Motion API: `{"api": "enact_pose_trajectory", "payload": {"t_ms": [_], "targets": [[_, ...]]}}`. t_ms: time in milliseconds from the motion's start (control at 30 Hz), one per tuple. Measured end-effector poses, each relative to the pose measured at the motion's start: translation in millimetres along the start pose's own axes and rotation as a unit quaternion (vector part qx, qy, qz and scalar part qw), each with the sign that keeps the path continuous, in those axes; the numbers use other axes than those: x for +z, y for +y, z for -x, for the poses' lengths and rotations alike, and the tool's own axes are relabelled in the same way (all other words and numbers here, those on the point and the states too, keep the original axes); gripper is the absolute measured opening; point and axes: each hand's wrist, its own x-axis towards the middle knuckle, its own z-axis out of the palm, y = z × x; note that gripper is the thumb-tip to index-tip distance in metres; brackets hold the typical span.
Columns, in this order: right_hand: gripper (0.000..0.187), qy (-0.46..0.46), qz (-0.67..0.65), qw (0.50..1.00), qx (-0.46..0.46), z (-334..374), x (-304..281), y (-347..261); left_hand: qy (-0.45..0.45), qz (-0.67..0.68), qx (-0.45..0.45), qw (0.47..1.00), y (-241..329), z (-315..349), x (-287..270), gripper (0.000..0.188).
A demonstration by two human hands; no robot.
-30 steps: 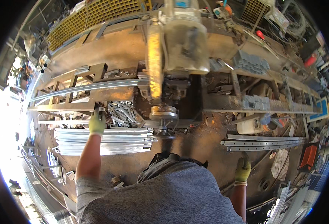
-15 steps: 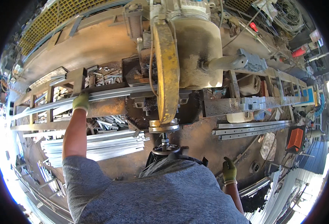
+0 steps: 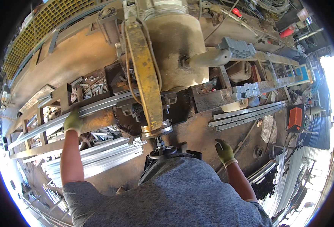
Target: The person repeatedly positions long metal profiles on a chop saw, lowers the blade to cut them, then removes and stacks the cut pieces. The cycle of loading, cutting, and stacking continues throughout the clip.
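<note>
The left hand (image 3: 73, 121), in a green glove, is on a long silver bar (image 3: 106, 103). I cannot tell if its fingers pinch the bar. The bar lies along a metal frame (image 3: 65, 99), and its right end reaches the clamp area just beside the yellow arm (image 3: 144, 72) of a big machine. The right hand (image 3: 224, 152), gloved too, hangs over the brown floor (image 3: 191, 132) with loose, partly spread fingers and nothing to see in it. Near it lie long bars with holes (image 3: 250, 114). More shiny bars (image 3: 99, 159) lie below the left part of the frame.
</note>
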Motion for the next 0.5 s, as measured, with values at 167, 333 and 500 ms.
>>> {"api": "enact_pose_trajectory", "payload": {"t_ms": [167, 333, 500], "targets": [[0.041, -0.026, 0.03, 0.992, 0.118, 43, -1, 26, -0.007, -0.115, 0.007, 0.993, -49, -28, 17, 0.075], [0.045, -0.085, 0.065, 0.974, 0.197, 81, -1, 59, 0.007, 0.019, 0.06, 0.998, 56, -8, 25, 0.069], [0.049, -0.106, 0.053, 0.98, 0.158, 56, -15, 75, 0.226, 0.461, 0.068, 0.855, 143, 78, 26, 0.056]]}}
